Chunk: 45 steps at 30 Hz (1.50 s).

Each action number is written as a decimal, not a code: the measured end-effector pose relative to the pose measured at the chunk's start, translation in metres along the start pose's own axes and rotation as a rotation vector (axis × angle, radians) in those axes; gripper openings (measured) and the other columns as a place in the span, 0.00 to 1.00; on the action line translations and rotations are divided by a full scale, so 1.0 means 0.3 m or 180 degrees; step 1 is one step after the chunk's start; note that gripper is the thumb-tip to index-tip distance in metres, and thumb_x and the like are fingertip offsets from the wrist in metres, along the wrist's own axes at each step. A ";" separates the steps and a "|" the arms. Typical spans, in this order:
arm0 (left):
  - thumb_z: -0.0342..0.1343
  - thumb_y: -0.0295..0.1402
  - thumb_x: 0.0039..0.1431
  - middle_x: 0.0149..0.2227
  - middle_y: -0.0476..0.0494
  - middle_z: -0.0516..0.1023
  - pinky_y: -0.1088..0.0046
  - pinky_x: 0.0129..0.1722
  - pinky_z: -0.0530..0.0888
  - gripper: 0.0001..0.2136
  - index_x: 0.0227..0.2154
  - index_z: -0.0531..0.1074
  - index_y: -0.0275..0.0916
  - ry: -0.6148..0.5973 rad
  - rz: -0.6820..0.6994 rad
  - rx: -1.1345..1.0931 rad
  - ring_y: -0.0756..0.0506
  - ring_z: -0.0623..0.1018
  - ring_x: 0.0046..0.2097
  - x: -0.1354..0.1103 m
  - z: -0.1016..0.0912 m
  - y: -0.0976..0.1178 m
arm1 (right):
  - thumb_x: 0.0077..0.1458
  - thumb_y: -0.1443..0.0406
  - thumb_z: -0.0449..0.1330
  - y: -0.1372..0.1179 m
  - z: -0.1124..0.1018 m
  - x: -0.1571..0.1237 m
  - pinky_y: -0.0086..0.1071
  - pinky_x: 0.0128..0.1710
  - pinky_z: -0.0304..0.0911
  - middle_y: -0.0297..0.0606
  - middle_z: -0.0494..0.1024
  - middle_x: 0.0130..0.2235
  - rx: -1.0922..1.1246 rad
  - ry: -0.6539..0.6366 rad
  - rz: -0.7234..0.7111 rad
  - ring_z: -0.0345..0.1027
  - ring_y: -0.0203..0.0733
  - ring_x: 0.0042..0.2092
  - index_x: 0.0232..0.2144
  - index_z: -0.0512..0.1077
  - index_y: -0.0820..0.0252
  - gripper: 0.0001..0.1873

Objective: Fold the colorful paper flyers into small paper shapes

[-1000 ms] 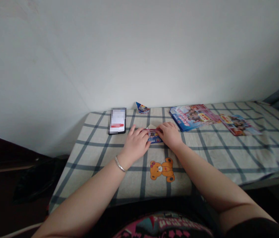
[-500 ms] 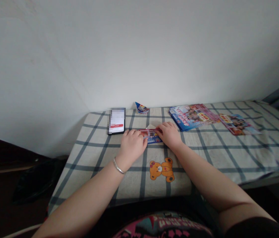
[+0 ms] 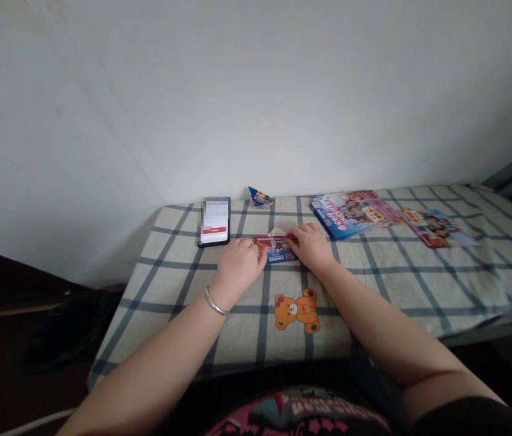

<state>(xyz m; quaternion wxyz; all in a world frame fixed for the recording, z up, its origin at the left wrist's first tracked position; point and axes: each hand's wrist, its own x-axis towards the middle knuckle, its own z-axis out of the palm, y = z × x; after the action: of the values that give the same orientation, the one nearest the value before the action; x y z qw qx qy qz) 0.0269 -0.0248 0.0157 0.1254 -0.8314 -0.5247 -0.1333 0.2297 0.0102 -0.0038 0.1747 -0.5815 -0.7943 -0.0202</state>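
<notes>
A folded colour leaflet (image 3: 276, 249), blue and red, lies flat on the checked cloth (image 3: 374, 284) between my two hands. My left hand (image 3: 239, 266), with a silver bangle on the wrist, rests curled on the leaflet's left end, fingers pressed together on the paper. My right hand (image 3: 311, 245) presses the right end with closed fingers. A white corner of the paper sticks up behind the fold.
A phone (image 3: 214, 221) with a lit screen lies to the left behind my hands. A small folded paper piece (image 3: 261, 197) sits by the wall. A stack of leaflets (image 3: 351, 212) and one loose leaflet (image 3: 440, 228) lie at the right. A bear print (image 3: 297, 309) marks the cloth.
My left hand has slid a little to the left along the folded leaflet, baring more of its middle. The right hand stays put.
</notes>
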 end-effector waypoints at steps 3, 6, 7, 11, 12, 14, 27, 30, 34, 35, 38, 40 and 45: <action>0.42 0.37 0.66 0.30 0.38 0.77 0.63 0.33 0.68 0.20 0.29 0.76 0.33 0.0007 -0.0068 0.0074 0.40 0.76 0.34 -0.002 -0.006 0.002 | 0.61 0.60 0.56 0.001 -0.001 -0.001 0.37 0.48 0.56 0.41 0.76 0.40 -0.0030 -0.0008 0.0001 0.63 0.48 0.46 0.37 0.74 0.55 0.09; 0.43 0.38 0.66 0.29 0.38 0.76 0.62 0.33 0.68 0.20 0.28 0.76 0.33 0.0027 -0.0125 0.0134 0.39 0.76 0.34 -0.007 -0.010 0.009 | 0.61 0.60 0.55 0.002 -0.001 -0.001 0.37 0.48 0.56 0.41 0.76 0.40 -0.0026 -0.0003 0.0000 0.63 0.47 0.46 0.37 0.74 0.56 0.10; 0.43 0.38 0.66 0.29 0.38 0.76 0.61 0.33 0.68 0.19 0.28 0.75 0.33 0.0019 -0.0131 0.0147 0.39 0.76 0.34 -0.008 -0.010 0.010 | 0.61 0.60 0.55 0.002 -0.001 -0.001 0.37 0.48 0.56 0.41 0.76 0.40 -0.0010 0.0006 0.0000 0.63 0.47 0.46 0.37 0.74 0.56 0.09; 0.47 0.37 0.64 0.33 0.37 0.74 0.62 0.33 0.69 0.14 0.31 0.74 0.33 -0.0065 -0.0087 0.0120 0.38 0.75 0.36 -0.010 -0.001 0.011 | 0.60 0.61 0.56 0.001 -0.002 0.001 0.37 0.49 0.57 0.41 0.76 0.39 0.0061 0.0015 -0.0011 0.64 0.47 0.46 0.37 0.75 0.56 0.09; 0.48 0.36 0.63 0.34 0.37 0.74 0.62 0.33 0.70 0.13 0.33 0.73 0.33 -0.0076 -0.0059 0.0102 0.38 0.75 0.37 -0.010 0.001 0.011 | 0.61 0.61 0.56 0.000 -0.002 0.001 0.37 0.48 0.57 0.41 0.76 0.39 0.0070 0.0002 -0.0014 0.64 0.47 0.46 0.37 0.75 0.57 0.09; 0.50 0.35 0.62 0.37 0.37 0.73 0.61 0.36 0.71 0.10 0.35 0.72 0.34 -0.0053 0.0039 0.0063 0.38 0.74 0.39 -0.010 0.003 0.011 | 0.61 0.61 0.56 0.001 -0.002 0.002 0.37 0.48 0.57 0.41 0.76 0.40 0.0076 -0.0020 -0.0013 0.64 0.47 0.46 0.37 0.75 0.57 0.09; 0.55 0.34 0.60 0.51 0.39 0.71 0.56 0.58 0.64 0.17 0.51 0.69 0.38 0.0034 0.1014 -0.0722 0.39 0.68 0.55 -0.012 0.052 0.017 | 0.60 0.62 0.56 0.006 0.008 0.004 0.37 0.48 0.58 0.41 0.76 0.39 0.0077 0.0053 -0.0039 0.63 0.48 0.45 0.37 0.75 0.57 0.09; 0.54 0.35 0.61 0.52 0.38 0.71 0.55 0.57 0.65 0.17 0.52 0.69 0.38 -0.0018 0.1012 -0.0749 0.39 0.69 0.54 -0.010 0.056 0.014 | 0.61 0.61 0.56 0.006 0.008 0.004 0.37 0.48 0.58 0.41 0.76 0.39 0.0042 0.0049 -0.0051 0.63 0.47 0.45 0.37 0.75 0.58 0.09; 0.55 0.34 0.60 0.51 0.37 0.71 0.56 0.55 0.67 0.18 0.53 0.68 0.37 -0.0039 0.0967 -0.0778 0.39 0.69 0.54 -0.008 0.055 0.016 | 0.62 0.62 0.54 -0.001 0.004 -0.004 0.37 0.49 0.57 0.42 0.76 0.40 -0.0088 0.0021 -0.0071 0.63 0.47 0.46 0.38 0.74 0.57 0.10; 0.55 0.33 0.60 0.51 0.37 0.71 0.56 0.55 0.67 0.17 0.52 0.69 0.37 -0.0044 0.0958 -0.0779 0.39 0.69 0.54 -0.008 0.055 0.018 | 0.62 0.62 0.54 -0.005 0.002 -0.007 0.37 0.49 0.56 0.42 0.75 0.41 -0.0129 0.0031 -0.0093 0.63 0.47 0.46 0.39 0.74 0.57 0.10; 0.54 0.33 0.60 0.51 0.37 0.71 0.56 0.55 0.68 0.17 0.52 0.69 0.36 -0.0061 0.0935 -0.0744 0.39 0.69 0.53 -0.009 0.054 0.024 | 0.63 0.63 0.52 -0.016 -0.010 -0.019 0.38 0.50 0.55 0.41 0.75 0.43 -0.0204 0.0138 -0.0230 0.62 0.47 0.47 0.43 0.74 0.56 0.12; 0.54 0.33 0.60 0.51 0.37 0.71 0.57 0.55 0.67 0.17 0.51 0.69 0.35 -0.0067 0.0902 -0.0710 0.39 0.69 0.53 -0.009 0.051 0.028 | 0.63 0.63 0.52 -0.023 -0.019 -0.026 0.38 0.51 0.54 0.41 0.75 0.45 -0.0230 0.0210 -0.0355 0.61 0.47 0.48 0.44 0.74 0.56 0.13; 0.53 0.34 0.60 0.50 0.37 0.72 0.56 0.54 0.68 0.17 0.51 0.69 0.36 -0.0066 0.0777 -0.0677 0.38 0.70 0.52 -0.006 0.042 0.033 | 0.62 0.63 0.52 -0.035 -0.034 -0.037 0.39 0.50 0.54 0.41 0.77 0.43 -0.0283 -0.0023 -0.0750 0.61 0.47 0.47 0.39 0.77 0.55 0.12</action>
<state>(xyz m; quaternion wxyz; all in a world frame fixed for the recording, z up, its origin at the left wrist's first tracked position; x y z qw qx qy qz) 0.0362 -0.0262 0.0028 0.0465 -0.8989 -0.4040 -0.1633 0.2256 -0.0057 0.0043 0.1422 -0.4914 -0.8561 -0.0737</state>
